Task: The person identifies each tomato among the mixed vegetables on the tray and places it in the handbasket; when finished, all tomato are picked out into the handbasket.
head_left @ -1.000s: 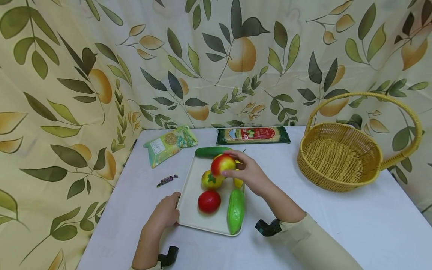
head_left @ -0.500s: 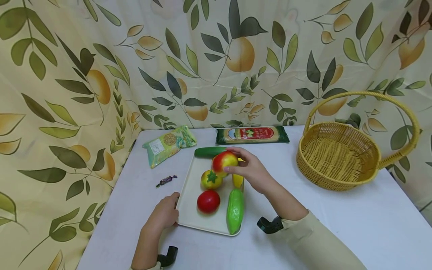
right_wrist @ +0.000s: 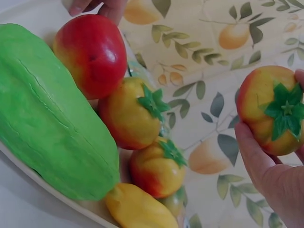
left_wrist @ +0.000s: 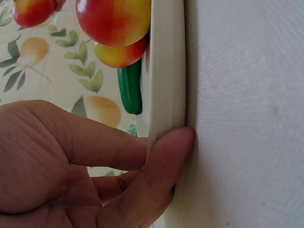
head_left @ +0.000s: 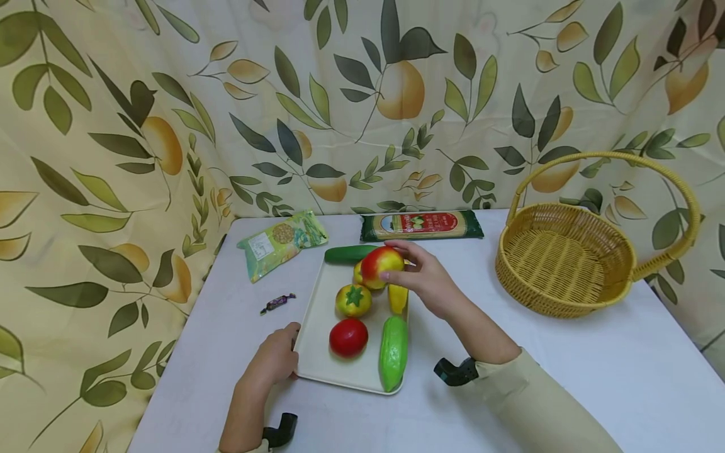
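My right hand [head_left: 426, 277] holds a red-and-yellow fruit [head_left: 381, 267] with a green calyx above the far part of the white tray [head_left: 317, 352]. In the left wrist view, my left hand [left_wrist: 95, 166] pinches the tray's rim [left_wrist: 167, 71]; in the head view it is at the tray's left side. On the tray are a red fruit [head_left: 348, 338], a yellow fruit with a green calyx [head_left: 354, 301], another partly hidden behind the held one, a long green vegetable [head_left: 393, 353], a yellow item [head_left: 398, 299] and a dark green cucumber [head_left: 347, 254].
A yellow wicker basket [head_left: 566, 264] with a tall handle stands at the right. Behind the tray lies a dark green packet [head_left: 421, 225]; a light green bag [head_left: 283, 242] is at the back left, with a small wrapped candy [head_left: 277, 304] left of the tray.
My right hand has moved slightly right and away from me with the fruit, uncovering more of the fruits beneath. My left hand stays at the tray's edge.
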`<control>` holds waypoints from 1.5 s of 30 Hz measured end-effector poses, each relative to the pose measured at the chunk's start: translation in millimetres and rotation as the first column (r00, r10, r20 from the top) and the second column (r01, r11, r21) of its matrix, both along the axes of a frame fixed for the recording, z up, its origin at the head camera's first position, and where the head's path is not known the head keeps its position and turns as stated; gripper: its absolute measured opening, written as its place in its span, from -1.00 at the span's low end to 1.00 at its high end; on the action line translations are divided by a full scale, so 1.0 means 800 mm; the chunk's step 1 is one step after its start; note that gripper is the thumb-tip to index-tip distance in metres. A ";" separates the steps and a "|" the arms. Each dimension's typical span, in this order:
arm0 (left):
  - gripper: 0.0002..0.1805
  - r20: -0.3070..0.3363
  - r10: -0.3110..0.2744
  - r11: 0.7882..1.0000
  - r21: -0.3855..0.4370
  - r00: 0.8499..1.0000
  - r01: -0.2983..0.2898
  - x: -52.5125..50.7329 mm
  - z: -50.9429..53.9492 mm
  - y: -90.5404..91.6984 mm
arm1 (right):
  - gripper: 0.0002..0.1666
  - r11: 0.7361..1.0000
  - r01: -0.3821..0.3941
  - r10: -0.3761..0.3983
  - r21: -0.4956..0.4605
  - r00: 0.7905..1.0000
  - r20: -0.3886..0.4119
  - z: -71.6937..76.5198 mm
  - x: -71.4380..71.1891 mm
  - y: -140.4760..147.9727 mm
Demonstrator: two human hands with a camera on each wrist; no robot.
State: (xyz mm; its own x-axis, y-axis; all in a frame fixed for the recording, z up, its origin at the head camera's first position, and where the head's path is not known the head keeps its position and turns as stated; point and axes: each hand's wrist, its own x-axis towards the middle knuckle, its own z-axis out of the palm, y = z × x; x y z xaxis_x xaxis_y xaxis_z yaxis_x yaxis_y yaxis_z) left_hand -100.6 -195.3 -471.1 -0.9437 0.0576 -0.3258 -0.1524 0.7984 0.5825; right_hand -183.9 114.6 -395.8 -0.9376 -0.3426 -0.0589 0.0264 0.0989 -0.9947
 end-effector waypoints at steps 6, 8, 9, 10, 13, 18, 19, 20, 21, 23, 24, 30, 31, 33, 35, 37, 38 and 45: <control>-0.36 -0.002 0.002 1.000 0.001 1.000 -0.002 0.000 -0.002 -0.001 | -0.22 1.000 0.013 -0.013 -0.017 1.000 0.007 0.005 -0.002 0.003; -0.37 -0.003 0.004 1.000 0.000 1.000 -0.004 0.000 -0.002 0.000 | -0.23 1.000 0.019 -0.019 -0.019 1.000 0.012 0.006 -0.002 0.004; -0.37 -0.005 0.004 1.000 0.000 1.000 -0.004 0.000 -0.002 0.000 | -0.23 0.999 0.024 -0.024 -0.023 1.000 0.016 0.007 -0.002 0.005; -0.38 -0.008 0.002 1.000 -0.002 1.000 -0.002 0.000 -0.003 0.000 | -0.23 0.999 0.029 -0.028 -0.027 0.999 0.020 0.007 -0.002 0.005; -0.38 -0.010 0.006 1.000 0.000 1.000 -0.006 -0.001 -0.003 0.000 | -0.23 0.998 0.042 -0.041 -0.042 0.999 0.033 0.009 -0.003 0.007; -0.38 0.003 0.013 1.000 0.008 1.000 -0.013 0.000 -0.003 0.000 | -0.21 0.997 0.060 -0.057 -0.054 0.997 0.050 0.011 -0.004 0.011; -0.38 0.007 0.015 1.000 0.011 1.000 -0.015 0.000 -0.003 0.000 | -0.21 0.997 0.061 -0.058 -0.056 0.997 0.052 0.011 -0.004 0.012; -0.38 0.010 0.016 1.000 0.014 1.000 -0.016 0.001 -0.003 0.000 | -0.21 0.996 0.063 -0.059 -0.059 0.997 0.053 0.012 -0.004 0.013; -0.38 0.012 0.016 1.000 0.015 1.000 -0.016 0.001 -0.003 0.000 | -0.21 0.996 0.062 -0.059 -0.062 0.997 0.054 0.012 -0.004 0.014; -0.38 0.013 0.016 1.000 0.019 1.000 -0.016 0.001 -0.002 0.000 | -0.21 0.996 0.063 -0.059 -0.071 0.997 0.056 0.012 -0.005 0.016; -0.38 0.015 0.018 1.000 0.018 1.000 -0.018 0.001 -0.003 0.000 | -0.21 0.995 0.064 -0.060 -0.072 0.997 0.055 0.012 -0.005 0.017; -0.38 0.024 0.027 1.000 0.008 0.999 -0.027 0.002 -0.004 -0.001 | -0.18 0.994 0.082 -0.078 -0.070 0.995 0.057 0.010 -0.009 0.024; -0.38 0.020 0.021 1.000 0.009 1.000 -0.021 0.002 -0.004 -0.001 | -0.18 0.994 0.087 -0.083 -0.070 0.995 0.058 0.011 -0.009 0.026; -0.38 0.020 0.023 1.000 0.014 1.000 -0.023 0.002 -0.004 -0.001 | -0.18 0.992 0.100 -0.095 -0.072 0.993 0.062 0.011 -0.009 0.029; -0.38 0.018 0.021 1.000 0.020 1.000 -0.022 0.002 -0.005 0.000 | -0.18 0.991 0.114 -0.109 -0.077 0.992 0.067 0.013 -0.010 0.033; -0.39 0.016 0.017 1.000 0.025 1.000 -0.018 0.002 -0.005 0.000 | -0.17 0.988 0.126 -0.120 -0.087 0.990 0.072 0.015 -0.011 0.036; -0.38 0.018 0.022 0.999 0.026 1.000 -0.022 0.002 -0.005 0.001 | -0.17 0.987 0.132 -0.125 -0.093 0.989 0.077 0.015 -0.011 0.037; -0.39 0.003 0.007 1.000 0.028 1.000 -0.007 0.002 -0.005 0.000 | -0.20 0.975 0.159 -0.145 -0.153 0.984 0.099 0.017 -0.013 0.049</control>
State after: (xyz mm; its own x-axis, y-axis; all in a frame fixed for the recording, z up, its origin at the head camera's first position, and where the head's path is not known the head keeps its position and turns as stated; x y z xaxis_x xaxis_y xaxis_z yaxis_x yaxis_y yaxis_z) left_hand -98.9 -195.6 -474.8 -0.9432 0.0601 -0.3267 -0.1594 0.7810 0.6039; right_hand -194.1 153.8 -382.2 -0.9732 -0.2076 -0.0985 0.1158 -0.0729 -0.9906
